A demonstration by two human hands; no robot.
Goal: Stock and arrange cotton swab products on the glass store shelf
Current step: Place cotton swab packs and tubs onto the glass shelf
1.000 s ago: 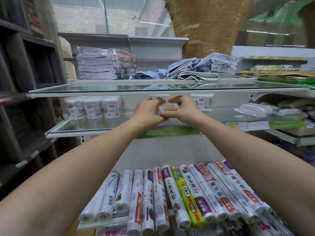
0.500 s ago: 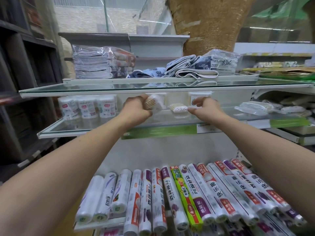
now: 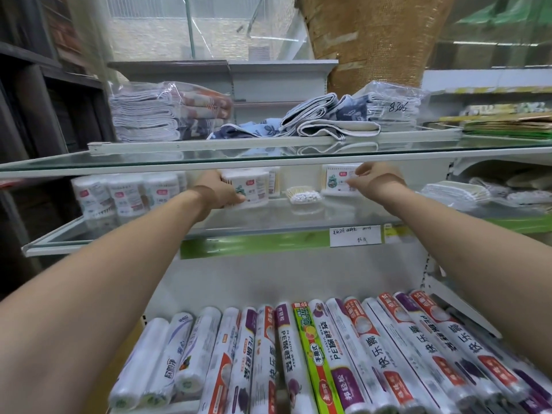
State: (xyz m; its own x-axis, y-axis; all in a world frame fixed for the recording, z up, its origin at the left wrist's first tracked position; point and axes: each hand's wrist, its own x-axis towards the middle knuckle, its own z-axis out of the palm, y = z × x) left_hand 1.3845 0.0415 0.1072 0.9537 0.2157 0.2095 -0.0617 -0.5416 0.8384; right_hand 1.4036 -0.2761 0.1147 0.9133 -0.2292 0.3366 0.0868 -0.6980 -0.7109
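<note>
On the middle glass shelf (image 3: 98, 239) my left hand (image 3: 219, 191) grips a white cotton swab tub (image 3: 252, 188) by its left side, with the tub's base on the glass. My right hand (image 3: 373, 180) is farther right. Its thumb and curled fingers pinch the right edge of a white cotton swab box (image 3: 339, 180) standing at the back. A small clear pack of swabs (image 3: 304, 196) lies on the glass between my hands. More swab tubs (image 3: 128, 192) stand in a row at the shelf's left.
The upper glass shelf (image 3: 179, 164) hangs low over my hands and holds folded cloths (image 3: 167, 112). Bagged swabs (image 3: 454, 192) lie on the right. Plastic wrap rolls (image 3: 298, 354) fill the shelf below. Dark wooden shelving (image 3: 35, 115) stands at the left.
The pack both hands held now lies on the glass. My left hand has set a tub down left of it. My right hand has moved right to the box.
</note>
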